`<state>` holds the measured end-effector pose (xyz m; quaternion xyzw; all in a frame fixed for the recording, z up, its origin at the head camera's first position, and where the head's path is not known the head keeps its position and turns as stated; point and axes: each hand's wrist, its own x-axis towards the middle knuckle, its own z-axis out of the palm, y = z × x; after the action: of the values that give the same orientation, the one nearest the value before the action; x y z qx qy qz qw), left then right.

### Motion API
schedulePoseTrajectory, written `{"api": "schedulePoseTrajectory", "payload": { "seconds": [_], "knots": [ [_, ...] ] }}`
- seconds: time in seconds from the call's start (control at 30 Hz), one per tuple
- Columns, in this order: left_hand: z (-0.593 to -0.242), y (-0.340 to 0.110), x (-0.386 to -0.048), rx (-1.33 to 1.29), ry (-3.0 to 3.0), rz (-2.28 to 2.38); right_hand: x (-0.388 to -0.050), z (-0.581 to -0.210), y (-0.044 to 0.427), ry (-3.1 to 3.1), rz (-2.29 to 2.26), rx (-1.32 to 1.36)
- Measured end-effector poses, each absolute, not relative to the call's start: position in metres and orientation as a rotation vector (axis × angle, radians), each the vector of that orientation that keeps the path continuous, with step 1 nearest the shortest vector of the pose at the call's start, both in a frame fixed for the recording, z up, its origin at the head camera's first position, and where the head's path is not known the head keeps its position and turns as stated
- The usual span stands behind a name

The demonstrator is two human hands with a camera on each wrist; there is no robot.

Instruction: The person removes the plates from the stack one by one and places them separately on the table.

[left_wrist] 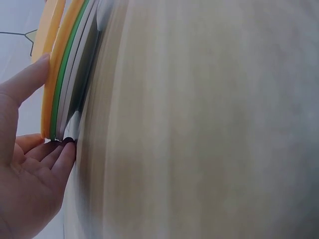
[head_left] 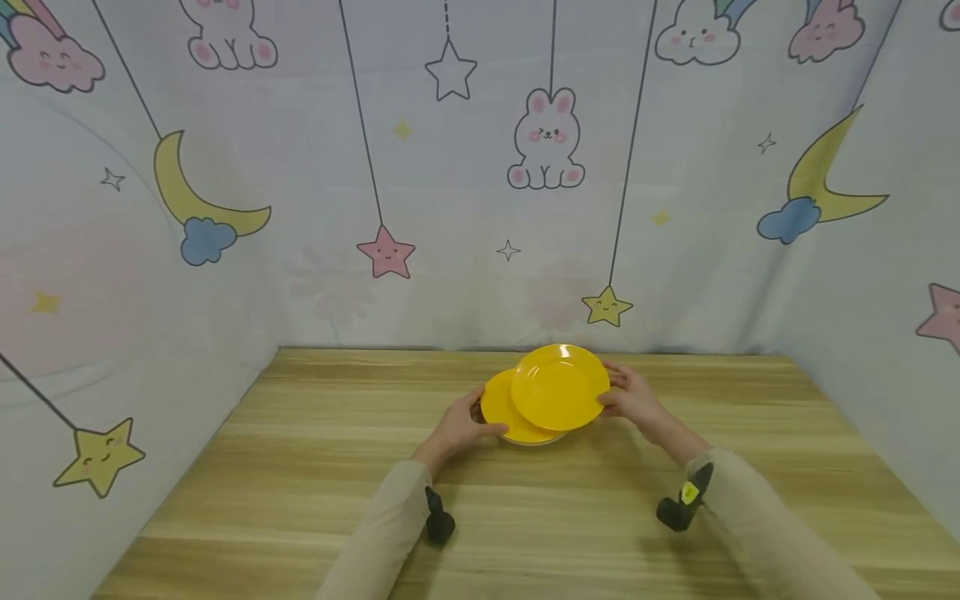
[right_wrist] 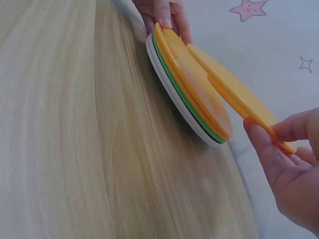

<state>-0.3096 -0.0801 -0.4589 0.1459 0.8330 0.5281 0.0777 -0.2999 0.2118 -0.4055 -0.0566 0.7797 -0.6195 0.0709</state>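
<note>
A yellow plate (head_left: 561,388) is pinched at its right edge by my right hand (head_left: 637,404), tilted and overlapping the top of a plate stack. The stack's top yellow plate (head_left: 501,407) shows at the left. Beneath it, in the right wrist view, lie a green plate (right_wrist: 185,99) and white plates (right_wrist: 172,94). My left hand (head_left: 461,427) grips the stack's left edge; in the left wrist view its thumb lies on the yellow rim (left_wrist: 56,74) and its fingers are at the underside. My right hand (right_wrist: 291,164) has thumb and fingers on opposite faces of the upper plate.
The stack is over the far middle of a wood-grain table (head_left: 337,500). A white cloth backdrop (head_left: 465,200) with printed stars, moons and rabbits stands behind and at both sides. Black wrist cameras (head_left: 439,525) are strapped on both sleeves.
</note>
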Motion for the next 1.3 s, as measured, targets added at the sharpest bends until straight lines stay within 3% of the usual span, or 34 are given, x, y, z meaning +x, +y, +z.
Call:
{"api": "schedulePoseTrajectory", "payload": {
  "seconds": [0.8,1.03,1.3],
  "knots": [
    [-0.458,-0.080,-0.308,0.419,2.420,1.656,-0.281,-0.402,0.267,2.394,-1.926,-0.030],
    [-0.426,-0.078,-0.286,0.422,2.380,1.658,-0.275,-0.407,0.278,2.414,-1.985,0.056],
    [-0.427,-0.078,-0.287,0.419,2.380,1.661,-0.270,-0.412,0.289,2.395,-2.014,0.121]
  ]
}}
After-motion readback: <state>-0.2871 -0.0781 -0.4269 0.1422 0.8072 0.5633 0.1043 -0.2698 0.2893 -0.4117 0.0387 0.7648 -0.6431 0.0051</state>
